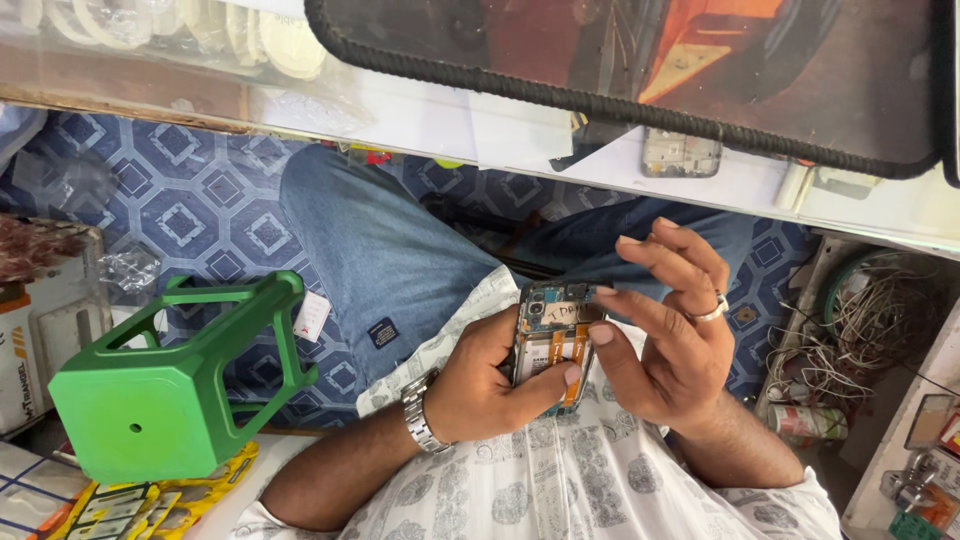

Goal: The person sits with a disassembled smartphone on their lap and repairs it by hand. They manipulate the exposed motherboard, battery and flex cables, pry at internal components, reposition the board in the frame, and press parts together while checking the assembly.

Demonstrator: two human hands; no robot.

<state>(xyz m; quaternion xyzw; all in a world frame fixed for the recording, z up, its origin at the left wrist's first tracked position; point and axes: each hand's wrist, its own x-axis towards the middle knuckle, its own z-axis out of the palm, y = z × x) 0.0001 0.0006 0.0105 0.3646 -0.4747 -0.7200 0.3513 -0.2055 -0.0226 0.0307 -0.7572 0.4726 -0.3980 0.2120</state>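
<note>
Head view, L to R. Green plastic stool [160, 385] tipped on side, on patterned floor. L hand [490, 385] w/ metal wristwatch [420, 415] wraps opened phone [553, 335], thumb across its face, over lap. R hand [672, 335], ringed: fingertip touches phone's top edge, other fingers spread. Wire tangle [870, 315] far R.

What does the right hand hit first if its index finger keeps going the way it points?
The right hand points its index finger left, at the top edge of the opened phone held in the left hand. It would probably meet the phone first; the fingertip looks about touching already, though depth is unclear.
</note>
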